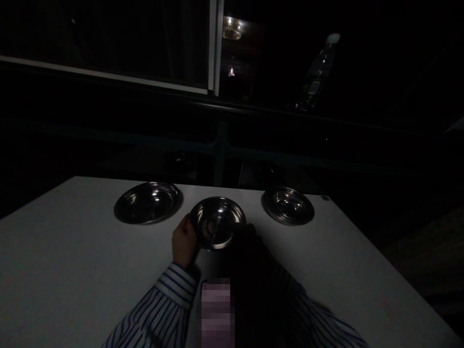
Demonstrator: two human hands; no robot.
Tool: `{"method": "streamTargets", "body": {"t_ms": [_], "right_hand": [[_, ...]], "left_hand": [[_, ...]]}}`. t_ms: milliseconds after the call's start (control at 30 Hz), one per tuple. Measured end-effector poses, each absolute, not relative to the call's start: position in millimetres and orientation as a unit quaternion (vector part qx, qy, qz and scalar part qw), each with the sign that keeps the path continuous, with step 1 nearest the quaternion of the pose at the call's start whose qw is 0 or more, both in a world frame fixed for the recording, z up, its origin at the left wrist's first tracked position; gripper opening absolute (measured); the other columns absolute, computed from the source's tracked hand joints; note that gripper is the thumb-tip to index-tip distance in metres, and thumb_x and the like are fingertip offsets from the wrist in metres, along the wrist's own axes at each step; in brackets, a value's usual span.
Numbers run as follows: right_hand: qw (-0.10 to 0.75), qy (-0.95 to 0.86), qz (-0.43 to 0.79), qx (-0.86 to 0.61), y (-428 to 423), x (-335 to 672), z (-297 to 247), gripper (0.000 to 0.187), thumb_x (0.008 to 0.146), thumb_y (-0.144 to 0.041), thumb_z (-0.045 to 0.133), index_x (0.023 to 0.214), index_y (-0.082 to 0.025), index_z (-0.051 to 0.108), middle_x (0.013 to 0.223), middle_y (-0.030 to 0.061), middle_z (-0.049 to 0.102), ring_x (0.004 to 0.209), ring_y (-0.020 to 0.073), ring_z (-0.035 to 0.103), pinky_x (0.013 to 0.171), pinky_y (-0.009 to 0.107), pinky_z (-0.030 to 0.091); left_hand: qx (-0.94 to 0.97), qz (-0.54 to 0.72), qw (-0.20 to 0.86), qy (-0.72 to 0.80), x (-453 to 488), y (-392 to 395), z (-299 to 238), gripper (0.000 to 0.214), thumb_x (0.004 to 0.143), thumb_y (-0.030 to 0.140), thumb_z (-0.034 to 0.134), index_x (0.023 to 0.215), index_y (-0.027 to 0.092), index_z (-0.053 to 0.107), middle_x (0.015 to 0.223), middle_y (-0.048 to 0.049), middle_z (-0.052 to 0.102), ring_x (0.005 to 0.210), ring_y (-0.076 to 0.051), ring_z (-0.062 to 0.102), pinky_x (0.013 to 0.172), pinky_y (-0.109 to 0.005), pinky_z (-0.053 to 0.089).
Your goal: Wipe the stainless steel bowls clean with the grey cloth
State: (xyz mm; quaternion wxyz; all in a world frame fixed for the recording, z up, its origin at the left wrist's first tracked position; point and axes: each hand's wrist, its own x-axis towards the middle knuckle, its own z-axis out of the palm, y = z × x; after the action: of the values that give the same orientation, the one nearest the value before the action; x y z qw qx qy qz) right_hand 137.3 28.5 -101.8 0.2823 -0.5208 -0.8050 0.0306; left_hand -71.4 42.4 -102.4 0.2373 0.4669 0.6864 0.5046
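Observation:
Three shiny steel plates lie on a white table [72,251] in a dark room. My left hand [184,241] grips the left rim of the middle steel plate [217,222], which is tilted up off the table. My right hand [250,237] is lost in deep shadow at the plate's right rim; its fingers cannot be made out. A wider steel plate [148,203] rests flat at the left and another steel plate [288,205] at the right. Both my sleeves are striped.
A clear plastic bottle [318,72] leans on a dark ledge at the back right. A window frame [213,48] and a dim lamp [232,28] show behind. The table's right edge runs diagonally towards the bottom right corner.

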Motion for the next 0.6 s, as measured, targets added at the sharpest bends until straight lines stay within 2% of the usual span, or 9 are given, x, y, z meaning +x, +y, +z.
{"method": "streamTargets", "body": {"t_ms": [200,367,600], "right_hand": [[0.266,-0.796,0.075,-0.539,35.4,140.8,-96.9,0.024,0.083,-0.031,0.05,0.104,-0.021,0.059,0.102,0.0066,0.059,0.09,0.0156,0.056,0.075,0.026,0.045],[0.25,-0.787,0.111,-0.553,29.6,143.8,-100.5,0.042,0.079,-0.036,0.051,0.12,-0.025,0.05,0.096,0.0059,0.059,0.076,0.016,0.058,0.062,0.023,0.046],[0.262,-0.78,0.143,-0.55,60.0,164.9,-94.4,0.018,0.077,-0.022,0.051,0.089,-0.021,0.064,0.089,0.0041,0.062,0.083,0.0157,0.058,0.075,0.026,0.046]], "left_hand": [[0.481,0.505,0.246,0.673,-70.4,41.8,-103.7,0.045,0.081,0.031,0.036,0.112,0.007,0.058,0.106,-0.0162,0.064,0.097,-0.024,0.06,0.082,-0.034,0.045],[0.488,0.505,0.253,0.666,-70.9,44.4,-102.9,0.043,0.081,0.032,0.037,0.11,0.009,0.059,0.106,-0.0143,0.065,0.098,-0.023,0.059,0.084,-0.033,0.044],[0.498,0.503,0.26,0.657,-72.3,45.8,-100.3,0.043,0.081,0.032,0.037,0.109,0.008,0.059,0.105,-0.0144,0.065,0.097,-0.024,0.06,0.082,-0.033,0.045]]}}
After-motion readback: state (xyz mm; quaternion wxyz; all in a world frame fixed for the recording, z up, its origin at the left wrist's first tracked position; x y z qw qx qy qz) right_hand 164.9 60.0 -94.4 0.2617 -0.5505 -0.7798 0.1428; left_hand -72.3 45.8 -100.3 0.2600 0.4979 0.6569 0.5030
